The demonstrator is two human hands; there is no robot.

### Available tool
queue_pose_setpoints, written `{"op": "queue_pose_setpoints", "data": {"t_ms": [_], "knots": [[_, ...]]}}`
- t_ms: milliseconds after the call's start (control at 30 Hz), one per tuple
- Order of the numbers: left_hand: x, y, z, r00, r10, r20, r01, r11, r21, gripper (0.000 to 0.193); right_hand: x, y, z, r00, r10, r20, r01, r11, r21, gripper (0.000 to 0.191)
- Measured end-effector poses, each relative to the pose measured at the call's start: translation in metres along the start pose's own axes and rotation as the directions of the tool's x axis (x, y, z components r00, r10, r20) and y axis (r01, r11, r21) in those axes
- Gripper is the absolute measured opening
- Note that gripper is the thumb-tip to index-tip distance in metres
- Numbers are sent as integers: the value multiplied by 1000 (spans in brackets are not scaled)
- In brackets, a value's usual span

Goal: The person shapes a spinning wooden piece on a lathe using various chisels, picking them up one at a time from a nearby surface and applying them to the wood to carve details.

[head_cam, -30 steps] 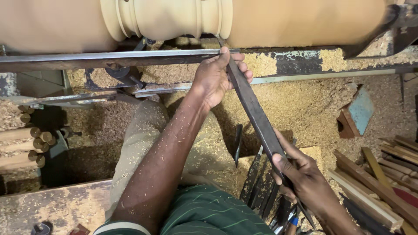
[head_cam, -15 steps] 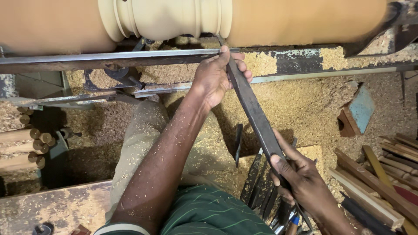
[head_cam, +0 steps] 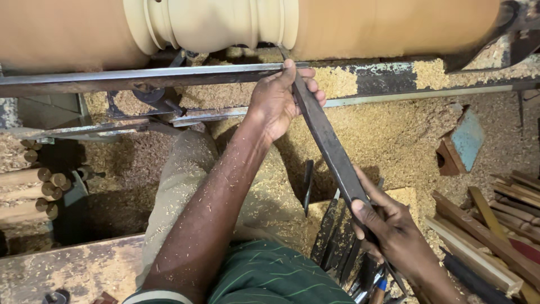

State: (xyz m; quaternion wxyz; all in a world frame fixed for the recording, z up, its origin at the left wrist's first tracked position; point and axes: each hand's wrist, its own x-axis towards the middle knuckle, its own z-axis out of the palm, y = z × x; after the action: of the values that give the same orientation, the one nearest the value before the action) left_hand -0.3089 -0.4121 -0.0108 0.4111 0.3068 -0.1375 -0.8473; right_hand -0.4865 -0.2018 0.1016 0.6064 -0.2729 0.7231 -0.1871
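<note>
A long flat dark steel chisel (head_cam: 332, 149) runs from lower right up to a pale turned wooden workpiece (head_cam: 225, 25) spinning on a lathe at the top. My left hand (head_cam: 278, 101) is wrapped around the chisel's upper end, pressing it onto the grey metal tool rest bar (head_cam: 140, 76). My right hand (head_cam: 388, 225) grips the chisel's lower end near its handle. The chisel's tip sits at a groove in the workpiece, partly hidden by my fingers.
Sawdust and shavings (head_cam: 388, 135) cover the floor and the lathe bed. Several spare chisels (head_cam: 337, 242) lie under my right hand. Wooden sticks (head_cam: 495, 231) are piled at the right, round dowels (head_cam: 39, 191) at the left, a small blue-faced block (head_cam: 464, 143) beyond.
My right hand has shifted slightly on the chisel's lower end; the chisel stays pressed on the tool rest and my left hand holds its place.
</note>
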Motion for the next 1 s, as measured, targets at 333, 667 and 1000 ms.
{"op": "queue_pose_setpoints", "data": {"t_ms": [333, 667, 1000], "knots": [[4, 0, -2, 1000, -12, -21, 12, 1000, 26, 54, -2, -10, 9, 997, 77, -16, -75, 993, 88, 71], [3, 3, 1, 998, -14, -60, 17, 998, 62, 56, 0, -6, 9, 997, 78, 4, -77, 989, 127, 73], [4, 6, 5, 994, -33, -104, 40, 997, 69, 55, 1, -6, 10, 992, 121, -35, -115, 982, 147, 73]]}}
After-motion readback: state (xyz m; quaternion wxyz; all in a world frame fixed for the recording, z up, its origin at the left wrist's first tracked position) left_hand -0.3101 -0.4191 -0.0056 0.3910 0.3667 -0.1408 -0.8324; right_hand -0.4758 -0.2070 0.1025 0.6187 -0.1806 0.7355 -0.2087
